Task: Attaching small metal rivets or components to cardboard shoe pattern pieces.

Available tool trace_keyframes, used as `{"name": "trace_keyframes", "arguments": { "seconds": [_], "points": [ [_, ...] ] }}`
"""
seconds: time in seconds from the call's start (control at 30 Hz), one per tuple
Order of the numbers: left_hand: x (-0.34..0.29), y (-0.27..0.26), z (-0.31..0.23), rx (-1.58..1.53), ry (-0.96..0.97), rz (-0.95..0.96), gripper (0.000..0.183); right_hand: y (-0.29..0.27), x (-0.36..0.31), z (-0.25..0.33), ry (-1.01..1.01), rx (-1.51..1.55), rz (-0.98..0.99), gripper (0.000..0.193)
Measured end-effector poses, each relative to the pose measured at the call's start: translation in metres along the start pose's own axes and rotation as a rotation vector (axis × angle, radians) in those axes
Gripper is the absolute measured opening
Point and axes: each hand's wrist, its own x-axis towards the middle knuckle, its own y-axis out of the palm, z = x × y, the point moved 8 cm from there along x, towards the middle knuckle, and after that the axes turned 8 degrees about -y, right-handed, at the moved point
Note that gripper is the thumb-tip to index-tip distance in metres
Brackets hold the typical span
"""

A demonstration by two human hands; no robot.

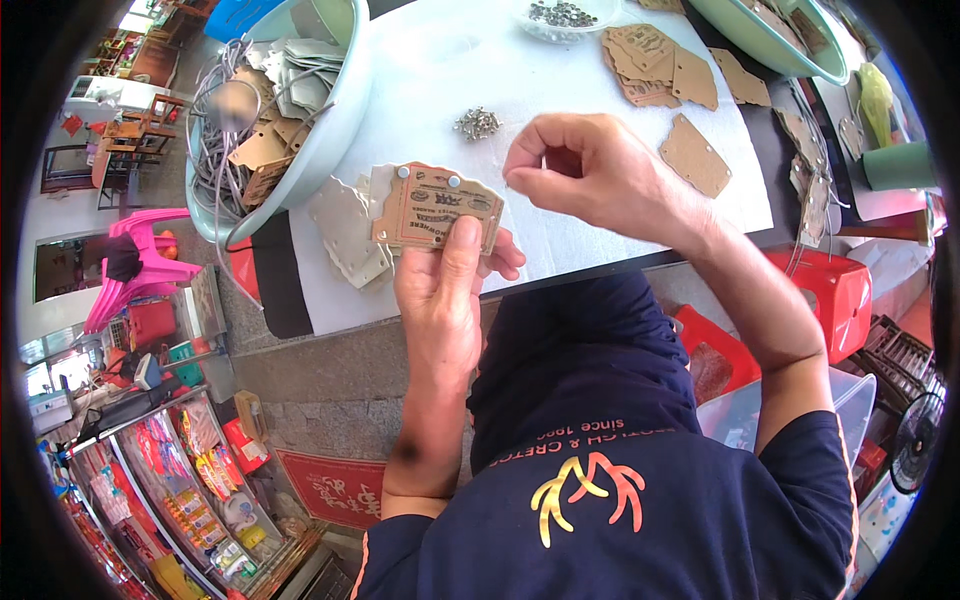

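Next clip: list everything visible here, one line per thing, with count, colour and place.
tag: one, tan card with two silver rivets, held up in the left hand
loose tags: a pile, tan, far right on the table
single tag: one, tan, beside the right hand
rivets: small heap, silver, mid table
dish: one, clear, holds more rivets, far edge
left basin: one, pale green, holds grey cords and tags
right basin: one, pale green, top right
table: one, white top
stool: one, red, right of table
chair: one, pink, left
left hand: grips the tag
right hand: fingers pinched, above the table
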Motion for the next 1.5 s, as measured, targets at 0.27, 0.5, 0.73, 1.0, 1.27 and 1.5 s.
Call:
{"name": "trace_keyframes", "arguments": {
  "seconds": [0.27, 0.5, 0.73, 1.0, 1.27, 1.5],
  "points": [
    [0.005, 0.013, -0.010, 0.048, 0.055, 0.056, 0.022, 0.031, -0.028, -0.022, 0.400, 0.698, -0.038, 0.025],
    [0.005, 0.017, -0.011, 0.069, 0.070, 0.085, 0.022, 0.040, -0.028, -0.016, 0.432, 1.058, -0.006, 0.020],
    [0.005, 0.016, -0.012, 0.104, 0.080, 0.082, 0.023, 0.044, -0.032, -0.021, 0.501, 1.116, 0.026, 0.017],
    [0.006, 0.017, -0.012, 0.145, 0.080, 0.174, 0.026, 0.045, -0.031, -0.019, 0.495, 1.104, 0.105, 0.017],
    [0.007, 0.019, -0.011, 0.115, 0.081, 0.159, 0.031, 0.046, -0.032, -0.019, 0.515, 1.164, 0.058, 0.016],
    [0.007, 0.015, -0.007, 0.093, 0.069, 0.163, 0.027, 0.047, -0.034, -0.021, 0.521, 1.168, 0.064, 0.019]
  ]
}}
